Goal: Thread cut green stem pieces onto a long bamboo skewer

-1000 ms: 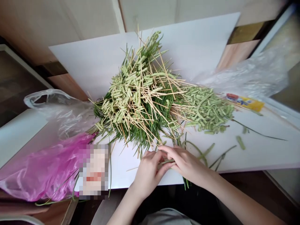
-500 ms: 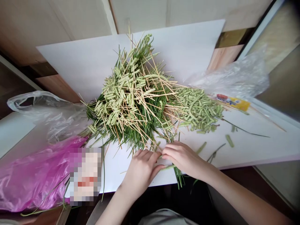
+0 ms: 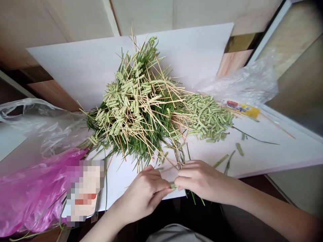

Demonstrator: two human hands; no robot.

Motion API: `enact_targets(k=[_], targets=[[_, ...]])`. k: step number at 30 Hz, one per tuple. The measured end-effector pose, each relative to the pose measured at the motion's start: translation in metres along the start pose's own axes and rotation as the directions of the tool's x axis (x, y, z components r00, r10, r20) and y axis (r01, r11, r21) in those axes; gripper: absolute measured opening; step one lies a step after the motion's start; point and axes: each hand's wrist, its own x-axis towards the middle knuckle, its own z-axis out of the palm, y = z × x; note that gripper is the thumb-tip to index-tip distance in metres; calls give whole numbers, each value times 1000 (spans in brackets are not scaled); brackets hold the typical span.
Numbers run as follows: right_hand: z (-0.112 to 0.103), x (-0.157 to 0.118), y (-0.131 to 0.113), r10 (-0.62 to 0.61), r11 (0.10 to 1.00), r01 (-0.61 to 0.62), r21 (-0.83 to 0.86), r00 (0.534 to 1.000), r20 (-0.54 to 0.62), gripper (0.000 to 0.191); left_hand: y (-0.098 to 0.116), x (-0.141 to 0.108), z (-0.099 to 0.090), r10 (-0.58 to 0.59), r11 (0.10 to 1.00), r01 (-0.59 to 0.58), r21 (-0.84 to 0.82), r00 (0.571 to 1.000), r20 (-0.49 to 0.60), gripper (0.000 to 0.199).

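Hands drawn in toward me since the last frame. White board (image 3: pixel 75 74) carries a heap of bamboo skewers and green stems (image 3: pixel 133 104); cut green segments (image 3: pixel 208 117) lie to its right. Left hand (image 3: pixel 143 193) and right hand (image 3: pixel 202 178) meet at the board's near edge, fingertips (image 3: pixel 178 179) clamped together on one short green piece (image 3: pixel 173 186).

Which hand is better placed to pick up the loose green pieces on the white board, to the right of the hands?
Probably the right hand: it is on the same side as the loose green pieces and closer to them. The left hand is farther away, and both hands seem to pinch the small green piece.
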Motion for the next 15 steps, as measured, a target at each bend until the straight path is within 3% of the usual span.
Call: enact_targets(k=[3, 6, 8, 10, 12, 14, 15], targets=[[-5, -2, -4, -160, 970, 143, -198, 985, -70, 19, 1, -3, -2, -49, 973, 60, -223, 997, 55, 37], [-14, -4, -6, -319, 895, 241, -376, 934, -161, 14, 5, -3, -3, -133, 886, 163, -433, 986, 98, 38], [-20, -4, -8, -402, 844, 292, -449, 899, -171, 15, 10, -2, -1, -194, 760, 265, -593, 964, 182, 39], [-25, -4, -14, -477, 793, 349, -499, 865, -153, 20, 16, -1, 4, -226, 577, 370, -728, 929, 293, 41], [-33, -6, -17, -553, 731, 404, -550, 823, -130, 22, 22, -4, 10, -218, 378, 447, -811, 894, 392, 45], [-44, -13, -14, -622, 677, 459, -575, 775, -114, 21, 26, -12, 15, -197, 234, 504, -831, 862, 467, 48], [-52, -19, -9, -574, 720, 416, -556, 806, -141, 24, 25, -19, 16, -192, 193, 529, -827, 847, 496, 50]])
